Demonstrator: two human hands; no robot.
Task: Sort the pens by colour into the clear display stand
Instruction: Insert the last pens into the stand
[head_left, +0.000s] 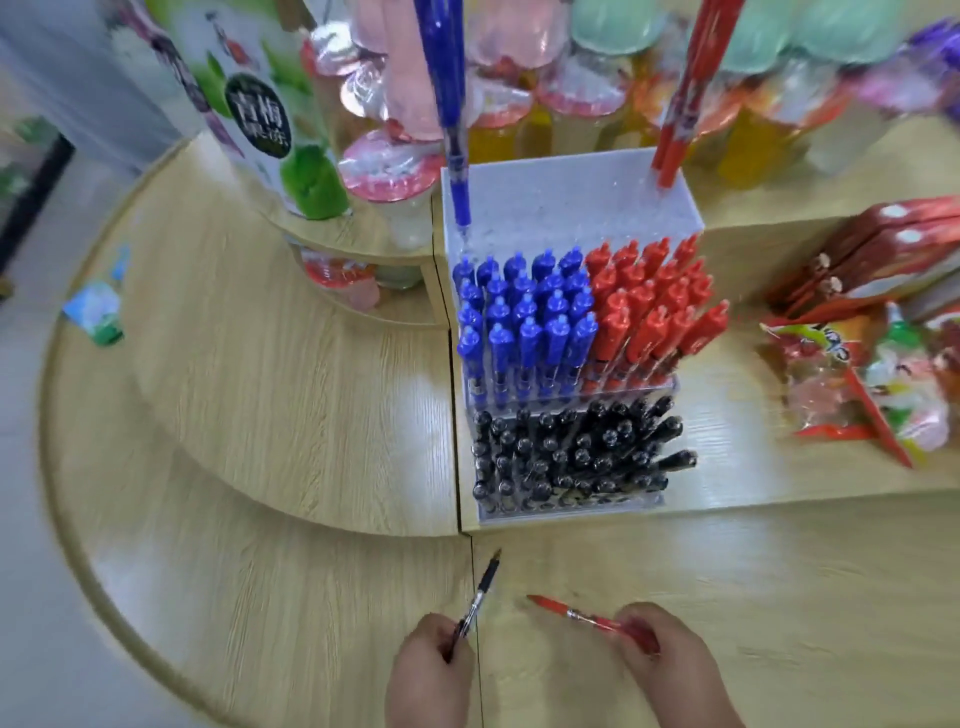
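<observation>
A clear display stand (571, 200) sits on a wooden shelf step. Its middle tier holds blue pens (524, 322) on the left and red pens (652, 306) on the right. Black pens (576, 457) fill the front tier. On the back tier stand one tall blue pen (449, 109) and a couple of red pens (685, 98). At the bottom, my left hand (428, 670) grips a black pen (480, 592), tip pointing up toward the stand. My right hand (670, 660) holds a red pen (576, 616), tip pointing left.
Sealed drink cups (387, 166) and yellow bottles crowd the tier behind the stand. Snack packets (862, 395) and red boxes (883, 249) lie to the right. A green carton (260, 104) stands at upper left. A small packet (96, 309) lies on the floor at left.
</observation>
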